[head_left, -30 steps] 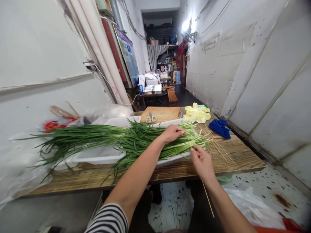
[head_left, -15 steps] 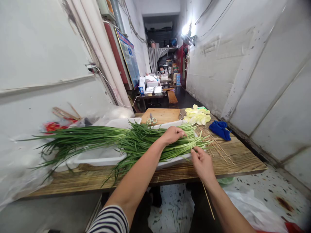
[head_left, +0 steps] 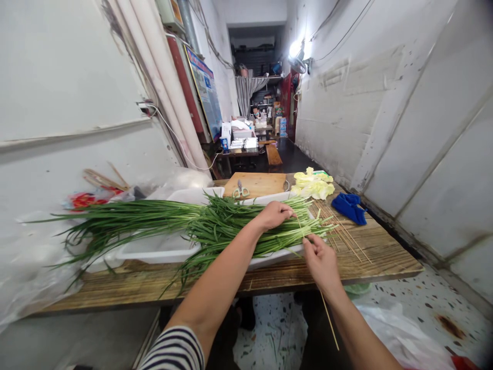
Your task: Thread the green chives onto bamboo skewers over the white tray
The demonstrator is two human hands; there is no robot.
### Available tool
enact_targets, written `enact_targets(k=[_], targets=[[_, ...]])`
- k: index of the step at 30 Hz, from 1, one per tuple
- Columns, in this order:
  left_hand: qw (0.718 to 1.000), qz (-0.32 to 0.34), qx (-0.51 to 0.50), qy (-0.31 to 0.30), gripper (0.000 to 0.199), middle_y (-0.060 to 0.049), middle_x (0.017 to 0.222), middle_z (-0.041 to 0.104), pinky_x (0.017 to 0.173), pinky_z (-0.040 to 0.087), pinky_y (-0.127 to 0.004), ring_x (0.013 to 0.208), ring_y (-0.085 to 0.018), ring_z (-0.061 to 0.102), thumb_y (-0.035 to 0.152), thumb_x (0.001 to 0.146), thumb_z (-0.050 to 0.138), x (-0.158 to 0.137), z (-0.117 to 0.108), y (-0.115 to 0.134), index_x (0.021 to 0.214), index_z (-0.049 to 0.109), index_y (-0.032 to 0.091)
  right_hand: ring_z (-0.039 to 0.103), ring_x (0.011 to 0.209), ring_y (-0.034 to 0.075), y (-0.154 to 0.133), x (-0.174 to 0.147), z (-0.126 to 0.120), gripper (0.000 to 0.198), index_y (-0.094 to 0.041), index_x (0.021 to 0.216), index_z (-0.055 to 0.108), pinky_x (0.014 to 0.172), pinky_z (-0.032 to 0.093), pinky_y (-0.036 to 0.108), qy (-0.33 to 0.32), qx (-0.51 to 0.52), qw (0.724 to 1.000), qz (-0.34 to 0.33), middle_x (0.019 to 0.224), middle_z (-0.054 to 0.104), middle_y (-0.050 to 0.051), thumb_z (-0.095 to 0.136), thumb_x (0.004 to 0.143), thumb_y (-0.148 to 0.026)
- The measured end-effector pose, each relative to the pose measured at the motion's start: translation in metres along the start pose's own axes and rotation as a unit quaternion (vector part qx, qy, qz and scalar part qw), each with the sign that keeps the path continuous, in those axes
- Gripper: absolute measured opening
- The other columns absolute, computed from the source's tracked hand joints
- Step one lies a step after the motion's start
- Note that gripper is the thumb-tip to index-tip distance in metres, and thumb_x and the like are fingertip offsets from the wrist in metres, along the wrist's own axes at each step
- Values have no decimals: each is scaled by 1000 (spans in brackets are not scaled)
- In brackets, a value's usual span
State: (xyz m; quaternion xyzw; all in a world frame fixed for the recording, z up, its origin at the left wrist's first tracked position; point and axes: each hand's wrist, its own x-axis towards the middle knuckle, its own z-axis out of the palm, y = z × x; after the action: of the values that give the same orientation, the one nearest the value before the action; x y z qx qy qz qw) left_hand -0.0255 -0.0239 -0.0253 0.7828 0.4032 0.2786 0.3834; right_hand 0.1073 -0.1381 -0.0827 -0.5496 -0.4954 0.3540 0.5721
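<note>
My right hand [head_left: 321, 259] is closed on a thin bamboo skewer [head_left: 329, 321], whose long end slants down past the table edge. The skewer's upper part runs from the fingertips towards my left hand [head_left: 276, 216]. That hand pinches at the upper end, above the pale stems; what lies between its fingertips is too small to make out. Under both hands a thick heap of garlic chives [head_left: 227, 221] lies across a white plastic tray [head_left: 265, 261], stems to the right. More long chives [head_left: 131, 213] stretch left over another white tray [head_left: 157, 254].
Loose skewers [head_left: 348, 239] lie right of the chives, near a blue cloth [head_left: 349, 207] and pale lettuce leaves [head_left: 313, 184]. Scissors [head_left: 241, 190] rest at a wooden cutting board [head_left: 262, 181]. Plastic bags [head_left: 34, 267] crowd the left. A person [head_left: 256, 112] is far back.
Hardly anything differs. Both hands and the skewer keep their places, and the view has shifted very slightly.
</note>
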Motion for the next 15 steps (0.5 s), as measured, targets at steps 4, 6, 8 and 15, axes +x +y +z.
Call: enact_targets(k=[4,6,8,15], targets=[[1000,-5,-8,1,31,-1,61,58,55,32,-20,55,-9,41,27,75,48,0,0,-1,81,70,6,24,42,8,0,0,0,32,-14,83,57,41,18,23,4,-10,1000,-8,47,31,-8,51,75,-44],[1000,-7,-11,1,30,-1,61,58,55,33,-20,56,-9,42,27,75,49,0,1,0,80,71,6,24,42,8,0,0,-1,30,-15,81,56,41,18,23,3,-13,1000,-16,47,32,-8,51,76,-44],[1000,-7,-8,0,31,0,59,56,55,32,-20,55,-9,42,26,75,48,0,1,1,81,71,6,25,42,8,0,0,-1,29,-15,79,56,42,19,23,2,-13,1000,-24,48,32,-8,50,77,-44],[1000,1,13,-7,33,0,58,55,55,32,-21,56,-9,41,27,76,46,-1,1,2,82,71,6,26,41,8,-2,0,0,28,-14,79,57,41,21,22,0,-8,999,-37,47,33,-8,51,78,-41]])
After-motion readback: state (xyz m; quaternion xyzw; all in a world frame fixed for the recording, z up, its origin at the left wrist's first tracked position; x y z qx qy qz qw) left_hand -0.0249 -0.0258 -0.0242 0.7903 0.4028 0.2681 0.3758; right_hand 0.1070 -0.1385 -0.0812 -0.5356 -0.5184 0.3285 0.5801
